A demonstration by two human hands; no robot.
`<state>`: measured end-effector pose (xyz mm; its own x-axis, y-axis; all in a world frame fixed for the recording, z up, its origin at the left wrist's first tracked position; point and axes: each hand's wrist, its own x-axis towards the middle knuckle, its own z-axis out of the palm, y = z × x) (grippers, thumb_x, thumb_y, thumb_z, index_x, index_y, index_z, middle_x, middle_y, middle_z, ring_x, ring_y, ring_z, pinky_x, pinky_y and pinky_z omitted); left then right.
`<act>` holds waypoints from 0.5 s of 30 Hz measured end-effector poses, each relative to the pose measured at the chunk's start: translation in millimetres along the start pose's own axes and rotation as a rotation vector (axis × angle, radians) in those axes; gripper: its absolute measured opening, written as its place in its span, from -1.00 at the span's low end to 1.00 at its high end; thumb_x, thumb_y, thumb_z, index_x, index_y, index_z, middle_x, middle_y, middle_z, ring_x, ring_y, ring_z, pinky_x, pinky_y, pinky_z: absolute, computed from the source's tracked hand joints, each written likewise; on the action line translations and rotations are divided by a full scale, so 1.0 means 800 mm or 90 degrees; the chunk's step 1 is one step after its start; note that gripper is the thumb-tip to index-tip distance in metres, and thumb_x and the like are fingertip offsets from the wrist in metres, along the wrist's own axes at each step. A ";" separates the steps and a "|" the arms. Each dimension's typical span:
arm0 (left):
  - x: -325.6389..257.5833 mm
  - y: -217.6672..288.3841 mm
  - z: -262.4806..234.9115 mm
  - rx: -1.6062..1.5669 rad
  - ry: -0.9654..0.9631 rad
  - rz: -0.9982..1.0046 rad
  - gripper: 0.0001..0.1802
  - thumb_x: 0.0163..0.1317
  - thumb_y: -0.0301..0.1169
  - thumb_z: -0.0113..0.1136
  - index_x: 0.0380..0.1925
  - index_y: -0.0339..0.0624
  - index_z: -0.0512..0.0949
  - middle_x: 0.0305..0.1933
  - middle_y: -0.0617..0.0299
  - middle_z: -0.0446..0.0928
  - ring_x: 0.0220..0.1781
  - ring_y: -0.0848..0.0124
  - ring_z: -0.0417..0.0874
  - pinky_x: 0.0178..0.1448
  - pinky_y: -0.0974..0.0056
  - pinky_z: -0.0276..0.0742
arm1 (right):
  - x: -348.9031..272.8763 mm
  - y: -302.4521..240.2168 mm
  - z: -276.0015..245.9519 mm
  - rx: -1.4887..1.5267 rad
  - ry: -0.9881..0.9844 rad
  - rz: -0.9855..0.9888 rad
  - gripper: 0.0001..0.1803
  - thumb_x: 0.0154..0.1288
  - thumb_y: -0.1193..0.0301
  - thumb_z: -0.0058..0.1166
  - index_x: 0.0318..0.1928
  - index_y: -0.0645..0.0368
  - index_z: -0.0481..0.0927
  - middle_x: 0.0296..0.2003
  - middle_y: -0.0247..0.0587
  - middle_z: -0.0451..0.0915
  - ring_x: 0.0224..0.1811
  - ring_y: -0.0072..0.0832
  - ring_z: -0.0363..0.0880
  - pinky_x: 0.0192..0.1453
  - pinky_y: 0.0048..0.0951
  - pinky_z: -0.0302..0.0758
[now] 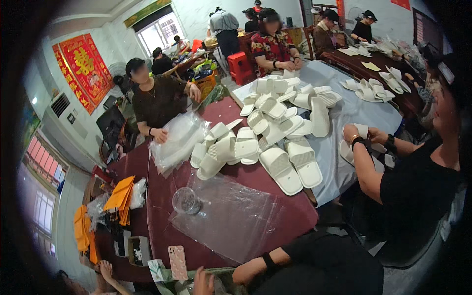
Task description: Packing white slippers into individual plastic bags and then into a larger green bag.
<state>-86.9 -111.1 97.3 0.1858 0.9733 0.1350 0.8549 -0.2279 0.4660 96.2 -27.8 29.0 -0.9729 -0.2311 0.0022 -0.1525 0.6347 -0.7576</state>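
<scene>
At the lower edge my left hand [203,282] is raised beside a green bag [221,271], fingers apart and nothing seen in them. My right hand [248,271], below a dark wristband, reaches down by the same bag; its fingers are hidden. A phone in a pink patterned case [178,262] lies just left of my left hand, with a small white-and-green packet [156,270] beside it. Farther in, clear plastic bags [231,221] lie flat on the dark red table [290,216]. A round clear tub [186,201] stands on their left part.
White slippers [280,169] are heaped at mid-table. Across from me a person holds clear bags [179,135]; another at right handles a slipper [361,131]. Orange bags [119,194] and a small open box [139,250] are at left. More people work behind.
</scene>
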 end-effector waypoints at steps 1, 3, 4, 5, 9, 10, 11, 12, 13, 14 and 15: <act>0.023 0.008 0.013 -0.021 0.001 0.023 -0.67 0.16 -0.34 0.06 -0.11 -0.27 0.44 0.06 -0.21 0.34 0.07 -0.09 0.36 0.10 0.05 0.30 | -0.005 0.011 0.006 0.006 0.039 -0.018 -0.68 -0.02 0.33 0.06 -0.34 0.39 0.51 -0.39 0.14 0.52 -0.35 -0.05 0.47 -0.31 -0.18 0.36; 0.064 0.021 0.034 -0.038 -0.035 0.052 -0.61 0.08 -0.37 0.15 -0.08 -0.29 0.40 0.11 -0.26 0.27 0.12 -0.13 0.32 0.14 0.07 0.28 | -0.024 -0.004 -0.004 0.047 0.014 0.074 -0.66 -0.01 0.33 0.06 -0.29 0.38 0.52 -0.38 0.19 0.52 -0.32 -0.03 0.49 -0.27 -0.17 0.36; 0.078 0.024 0.044 -0.036 -0.071 0.064 -0.54 0.07 -0.36 0.18 0.00 -0.21 0.37 0.20 -0.24 0.18 0.19 -0.13 0.25 0.20 0.07 0.24 | -0.039 -0.020 -0.017 0.078 0.067 0.075 -0.68 0.01 0.32 0.05 -0.29 0.35 0.52 -0.39 0.15 0.53 -0.31 -0.04 0.50 -0.26 -0.17 0.38; 0.091 0.027 0.056 -0.047 -0.068 0.079 -0.49 0.08 -0.34 0.17 0.05 -0.18 0.33 0.21 -0.25 0.16 0.20 -0.15 0.22 0.21 0.05 0.22 | -0.054 -0.030 -0.027 0.108 0.119 0.075 -0.70 0.02 0.32 0.04 -0.29 0.31 0.53 -0.40 0.11 0.54 -0.31 -0.05 0.51 -0.25 -0.17 0.40; 0.129 0.036 0.091 0.018 -0.049 0.065 -0.41 0.12 -0.18 0.13 0.16 -0.02 0.25 0.27 -0.22 0.09 0.24 -0.21 0.14 0.22 -0.14 0.13 | -0.119 -0.039 -0.062 0.215 0.240 0.128 -0.70 0.14 0.31 0.03 -0.14 0.18 0.56 -0.30 0.02 0.58 -0.24 -0.15 0.55 -0.15 -0.21 0.41; 0.135 0.039 0.095 0.130 -0.039 0.022 -0.39 0.13 -0.10 0.09 0.19 0.05 0.23 0.28 -0.20 0.06 0.26 -0.24 0.09 0.21 -0.23 0.07 | -0.131 -0.044 -0.075 0.219 0.251 0.219 -0.68 0.15 0.29 0.03 -0.11 0.17 0.54 -0.28 0.02 0.58 -0.21 -0.14 0.54 -0.13 -0.23 0.41; 0.139 0.041 0.099 0.241 -0.031 -0.021 -0.37 0.14 -0.02 0.05 0.22 0.13 0.21 0.30 -0.19 0.04 0.28 -0.27 0.05 0.20 -0.33 0.00 | -0.141 -0.050 -0.089 0.218 0.262 0.313 -0.67 0.16 0.27 0.04 -0.09 0.16 0.53 -0.26 0.02 0.57 -0.18 -0.13 0.53 -0.11 -0.25 0.42; 0.142 0.041 0.105 0.238 -0.026 -0.034 -0.37 0.14 -0.02 0.05 0.22 0.13 0.21 0.30 -0.19 0.04 0.28 -0.27 0.05 0.20 -0.33 0.00 | -0.150 -0.048 -0.100 0.216 0.248 0.310 -0.67 0.16 0.27 0.04 -0.09 0.16 0.53 -0.26 0.02 0.57 -0.18 -0.13 0.53 -0.11 -0.25 0.42; 0.144 0.039 0.109 0.270 -0.003 -0.100 -0.35 0.14 0.04 -0.01 0.23 0.18 0.19 0.32 -0.19 -0.01 0.29 -0.29 0.00 0.19 -0.38 -0.05 | -0.156 -0.044 -0.111 0.138 0.335 0.313 -0.64 0.15 0.26 0.05 -0.05 0.14 0.51 -0.23 0.02 0.56 -0.16 -0.11 0.51 -0.09 -0.24 0.41; 0.144 0.036 0.113 0.303 0.019 -0.167 -0.34 0.14 0.11 -0.06 0.25 0.24 0.16 0.34 -0.19 -0.05 0.30 -0.31 -0.05 0.18 -0.42 -0.10 | -0.157 -0.039 -0.120 0.060 0.423 0.312 -0.60 0.15 0.25 0.06 -0.02 0.12 0.48 -0.20 0.01 0.54 -0.13 -0.09 0.50 -0.07 -0.24 0.41; 0.147 0.033 0.119 0.301 0.022 -0.176 -0.34 0.14 0.11 -0.06 0.25 0.24 0.16 0.34 -0.19 -0.05 0.30 -0.31 -0.05 0.18 -0.42 -0.10 | -0.153 -0.030 -0.129 -0.009 0.494 0.308 -0.58 0.13 0.23 0.08 0.01 0.10 0.46 -0.18 0.00 0.53 -0.11 -0.08 0.48 -0.05 -0.23 0.41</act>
<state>3.5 0.3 42.0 -0.0860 0.9917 0.0957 0.9956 0.0819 0.0459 200.8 61.1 114.1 -0.7747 0.6192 0.1281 0.3048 0.5432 -0.7823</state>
